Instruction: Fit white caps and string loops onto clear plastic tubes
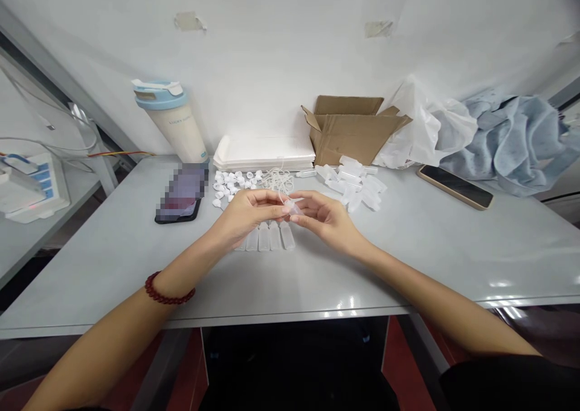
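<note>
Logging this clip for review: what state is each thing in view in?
small bottle: held above the table between both hands.
left hand: pinching the small bottle.
right hand: pinching the small bottle.
row of bottles: lying side by side on the table.
cardboard box: flaps open.
tumbler: lid shut.
gold-edged phone: face up, screen dark.

The counter is bare in front and far out to both sides, so there is lots of room. The left hand and right hand pinch one clear bottle just over a row of little bottles. Behind, small caps, a string tangle and a bottle pile block the way. A black phone sits left, another phone right.
</note>
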Tool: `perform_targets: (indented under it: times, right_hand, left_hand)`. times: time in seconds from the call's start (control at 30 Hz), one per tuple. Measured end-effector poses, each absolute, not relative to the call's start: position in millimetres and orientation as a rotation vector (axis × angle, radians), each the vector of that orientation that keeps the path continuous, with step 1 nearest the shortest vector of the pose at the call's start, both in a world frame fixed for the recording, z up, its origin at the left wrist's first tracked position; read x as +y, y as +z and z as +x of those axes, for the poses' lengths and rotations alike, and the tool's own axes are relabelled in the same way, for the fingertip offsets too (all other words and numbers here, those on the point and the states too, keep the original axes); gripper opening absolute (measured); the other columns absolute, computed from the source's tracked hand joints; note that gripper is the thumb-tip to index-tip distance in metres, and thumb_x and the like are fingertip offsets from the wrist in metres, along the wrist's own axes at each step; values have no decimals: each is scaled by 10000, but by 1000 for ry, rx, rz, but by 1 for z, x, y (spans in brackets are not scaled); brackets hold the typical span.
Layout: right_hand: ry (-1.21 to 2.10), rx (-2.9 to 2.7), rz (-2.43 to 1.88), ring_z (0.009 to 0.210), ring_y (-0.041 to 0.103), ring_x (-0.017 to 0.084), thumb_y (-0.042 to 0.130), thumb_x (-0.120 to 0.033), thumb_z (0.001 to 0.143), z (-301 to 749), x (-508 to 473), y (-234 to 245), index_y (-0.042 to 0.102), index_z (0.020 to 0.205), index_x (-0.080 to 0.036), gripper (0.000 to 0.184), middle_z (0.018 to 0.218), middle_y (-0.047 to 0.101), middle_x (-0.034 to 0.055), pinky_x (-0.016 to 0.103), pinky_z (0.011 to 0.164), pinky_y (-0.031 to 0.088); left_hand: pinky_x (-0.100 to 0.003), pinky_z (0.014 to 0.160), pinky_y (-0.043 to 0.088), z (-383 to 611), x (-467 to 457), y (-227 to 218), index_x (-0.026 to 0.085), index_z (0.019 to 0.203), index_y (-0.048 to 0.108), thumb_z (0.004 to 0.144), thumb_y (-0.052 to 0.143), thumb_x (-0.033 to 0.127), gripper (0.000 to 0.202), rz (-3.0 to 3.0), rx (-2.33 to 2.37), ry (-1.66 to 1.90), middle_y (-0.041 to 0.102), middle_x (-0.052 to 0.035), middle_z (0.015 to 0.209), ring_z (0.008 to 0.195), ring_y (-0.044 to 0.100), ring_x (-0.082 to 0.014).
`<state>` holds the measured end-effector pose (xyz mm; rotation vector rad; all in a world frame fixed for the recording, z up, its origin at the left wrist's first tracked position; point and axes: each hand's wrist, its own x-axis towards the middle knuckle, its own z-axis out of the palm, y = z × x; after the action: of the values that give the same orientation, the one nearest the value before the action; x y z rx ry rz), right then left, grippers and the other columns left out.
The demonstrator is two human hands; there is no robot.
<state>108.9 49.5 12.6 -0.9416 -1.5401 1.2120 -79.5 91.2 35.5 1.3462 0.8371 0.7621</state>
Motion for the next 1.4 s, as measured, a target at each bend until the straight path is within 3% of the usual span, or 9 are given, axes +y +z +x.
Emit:
perform_targets:
  times: [0.27,0.4,0.5,0.63,0.77,0.93,1.07,1.2,1.4]
  right_hand:
    - [1125,-1520,-1074,1036,652,224,683,-358,807,109,48,14,668,1102,-211,330,1074,708,64,439,970,488]
    - [1115,-1459,-1134,942,672,217,700,-378,787,109,50,13,647,1069,-185,346,985,714,74,419,892,520]
    - [1126,-1407,-1167,889,684,209,692,-380,794,109,50,14,628,1046,-173,332,945,706,78,387,835,537]
    - [1218,-1357,-1149,865,704,214,687,-375,800,107,48,17,609,1036,-161,328,939,688,78,353,765,553]
    - [1273,-1328,-1125,855,707,217,690,-382,795,105,48,17,602,1018,-158,329,902,676,70,328,715,554]
    - [1269,-1317,-1147,837,696,197,679,-364,798,104,50,12,600,997,-157,298,897,678,65,309,711,532]
    - [1063,-1510,-1276,668,608,137,574,-354,863,108,54,13,637,835,-149,216,739,655,25,273,633,461]
    - [878,-1794,-1427,577,522,119,523,-242,861,117,60,17,622,666,-152,237,608,604,2,261,572,384]
    - [923,-2029,-1457,517,486,103,513,-145,825,124,61,19,622,628,-149,225,551,595,-10,253,547,361]
  left_hand:
    - [-314,739,529,-77,84,41,168,804,720,690,770,312,190,1539,1026,794,708,-37,797,741,649,-182]
    - [-340,760,541,-71,72,38,168,897,682,778,685,280,164,1937,1116,982,690,-71,935,838,646,-207]
    - [-390,861,514,-69,68,30,175,1026,632,851,602,236,188,2376,1026,1144,644,-102,1072,985,603,-231]
    - [-458,975,447,-70,70,20,155,1145,558,877,584,221,278,2725,800,1093,600,-144,1168,1121,540,-269]
    - [-492,981,435,-70,74,15,123,1182,517,868,605,233,344,2819,763,1037,587,-180,1187,1142,524,-295]
    - [-483,931,458,-70,76,13,145,1146,531,863,577,196,292,2847,798,1003,611,-154,1141,1085,545,-294]
    - [-460,897,473,-69,74,16,131,1110,561,850,584,231,280,2866,802,934,628,-145,1082,1037,547,-293]
    - [-444,873,482,-68,71,20,129,1079,592,819,601,261,292,2826,795,747,636,-132,1029,1021,542,-295]
    - [-436,867,483,-69,68,22,97,1048,612,810,599,275,298,2817,769,444,637,-146,1016,1005,522,-295]
